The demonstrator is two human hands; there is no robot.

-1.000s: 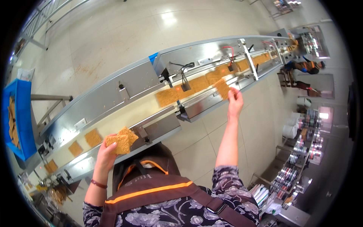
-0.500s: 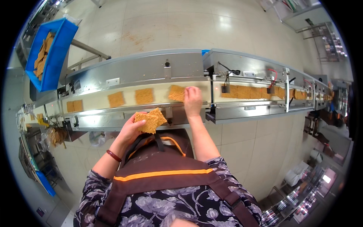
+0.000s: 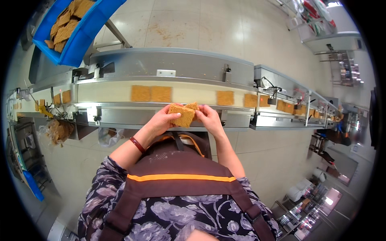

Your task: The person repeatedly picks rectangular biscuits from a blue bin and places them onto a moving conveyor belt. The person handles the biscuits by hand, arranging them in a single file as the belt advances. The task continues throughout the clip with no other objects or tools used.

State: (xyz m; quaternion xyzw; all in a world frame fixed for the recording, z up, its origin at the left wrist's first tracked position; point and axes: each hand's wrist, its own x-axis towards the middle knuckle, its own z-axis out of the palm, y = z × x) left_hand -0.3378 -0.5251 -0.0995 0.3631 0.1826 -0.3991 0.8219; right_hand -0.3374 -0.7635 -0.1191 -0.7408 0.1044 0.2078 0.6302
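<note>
Square golden-brown crackers [image 3: 182, 115] with a rough, grainy surface are held over the near edge of the conveyor belt, in front of my apron. My left hand [image 3: 161, 119] is closed on them, thumb on top. From the other side, my right hand [image 3: 209, 119] pinches the rear cracker [image 3: 192, 106] at its edge; its fingertips are partly hidden. More crackers lie on the pale belt [image 3: 193, 95]: a touching pair [image 3: 151, 93] lies beyond my left hand, and a single cracker [image 3: 225, 98] beyond my right.
A blue bin [image 3: 89, 35] of crackers stands at the far left. Metal rails [image 3: 132, 105] border the belt. On the right, a frame with sensors and cables [image 3: 273, 94] spans the line. Clear plastic bags [image 3: 109, 137] hang below the near left side.
My right hand has come back from a cracker on the belt to the crackers in my left hand. Both hands now meet on them. The view has shifted and the belt crackers stand elsewhere.
</note>
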